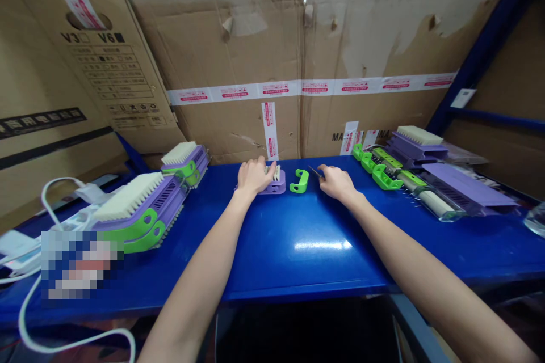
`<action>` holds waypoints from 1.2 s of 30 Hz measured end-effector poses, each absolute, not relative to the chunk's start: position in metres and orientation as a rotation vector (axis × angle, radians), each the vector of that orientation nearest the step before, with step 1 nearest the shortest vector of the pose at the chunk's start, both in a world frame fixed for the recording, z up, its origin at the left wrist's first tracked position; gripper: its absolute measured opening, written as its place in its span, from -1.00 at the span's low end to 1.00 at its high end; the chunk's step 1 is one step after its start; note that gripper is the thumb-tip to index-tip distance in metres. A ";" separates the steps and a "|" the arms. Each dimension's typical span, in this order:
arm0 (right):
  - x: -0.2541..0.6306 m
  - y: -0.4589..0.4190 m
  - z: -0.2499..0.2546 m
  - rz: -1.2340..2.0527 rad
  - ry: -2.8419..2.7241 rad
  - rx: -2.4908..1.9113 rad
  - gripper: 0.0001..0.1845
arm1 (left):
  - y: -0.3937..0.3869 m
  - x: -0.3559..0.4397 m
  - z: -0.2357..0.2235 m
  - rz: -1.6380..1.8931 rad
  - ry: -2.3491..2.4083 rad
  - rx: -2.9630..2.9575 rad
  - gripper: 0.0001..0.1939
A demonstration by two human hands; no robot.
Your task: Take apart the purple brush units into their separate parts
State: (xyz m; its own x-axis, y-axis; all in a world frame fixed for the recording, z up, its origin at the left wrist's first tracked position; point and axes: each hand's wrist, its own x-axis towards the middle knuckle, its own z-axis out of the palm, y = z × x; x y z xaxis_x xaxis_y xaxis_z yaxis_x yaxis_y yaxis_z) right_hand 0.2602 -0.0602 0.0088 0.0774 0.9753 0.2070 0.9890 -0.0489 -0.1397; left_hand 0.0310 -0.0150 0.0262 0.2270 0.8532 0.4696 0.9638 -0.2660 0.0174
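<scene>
Left hand point(252, 174) clamps purple brush point(278, 186); right hand point(337, 182), apart, grips thin tool point(315, 172); green clip point(303, 181) lies between on bench point(298, 221)

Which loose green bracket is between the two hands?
The C-shaped bracket, alone on the blue table between the left hand and right hand. The other loose green brackets are clustered farther right, by the purple housings.

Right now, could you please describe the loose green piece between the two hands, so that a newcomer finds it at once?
Start at the blue tabletop, in the gap between the left hand and the right hand. Just right of the purple part under the left hand lies a green bracket, open leftward. It lies alone, unlike the green pieces grouped farther right.
</scene>
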 end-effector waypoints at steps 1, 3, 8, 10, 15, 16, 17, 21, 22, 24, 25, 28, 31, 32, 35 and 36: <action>0.260 -0.060 0.009 -0.092 -1.966 -2.102 -0.55 | -0.015 0.031 0.026 -0.584 -1.724 -2.215 -0.49; 0.260 -0.060 0.009 -0.106 -1.949 -2.093 -0.55 | -0.015 0.030 0.025 -0.595 -1.743 -2.198 -0.50; 0.258 -0.061 0.009 -0.116 -1.947 -2.109 -0.55 | -0.015 0.026 0.026 -0.583 -1.701 -2.211 -0.51; 0.257 -0.061 0.009 -0.131 -1.938 -2.111 -0.55 | -0.015 0.023 0.030 -0.530 -1.612 -2.271 -0.48; 0.257 -0.062 0.010 -0.120 -1.930 -2.109 -0.54 | -0.017 0.016 0.039 -0.261 -1.443 -2.551 -0.22; 0.257 -0.062 0.010 -0.118 -1.928 -2.111 -0.54 | -0.017 0.015 0.040 -0.229 -1.435 -2.572 -0.18; 0.257 -0.062 0.010 -0.118 -1.927 -2.111 -0.54 | -0.017 0.015 0.041 -0.209 -1.425 -2.581 -0.17; 0.256 -0.063 0.010 -0.116 -1.921 -2.108 -0.54 | -0.017 0.014 0.042 -0.276 -1.515 -2.519 -0.22; 0.256 -0.063 0.011 -0.112 -1.915 -2.112 -0.54 | -0.017 0.014 0.042 -0.355 -1.583 -2.487 -0.23; 0.256 -0.063 0.012 -0.104 -1.907 -2.118 -0.55 | -0.015 0.014 0.041 -0.602 -1.748 -2.407 -0.24; 0.255 -0.063 0.012 -0.101 -1.904 -2.121 -0.55 | -0.013 0.013 0.040 -0.766 -1.826 -2.364 -0.26; 0.255 -0.063 0.012 -0.101 -1.903 -2.120 -0.54 | -0.003 0.010 0.033 -1.372 -1.986 -2.218 -0.36; 0.255 -0.063 0.012 -0.109 -1.894 -2.120 -0.53 | 0.010 0.008 0.026 -2.045 -1.999 -2.040 -0.40; 0.255 -0.063 0.012 -0.114 -1.891 -2.117 -0.53 | 0.013 0.008 0.024 -2.258 -1.974 -1.970 -0.40; 0.255 -0.062 0.010 -0.135 -1.879 -2.096 -0.53 | 0.019 0.008 0.023 -2.890 -1.812 -1.767 -0.38; 0.255 -0.062 0.010 -0.147 -1.873 -2.082 -0.54 | 0.020 0.009 0.024 -3.104 -1.738 -1.695 -0.38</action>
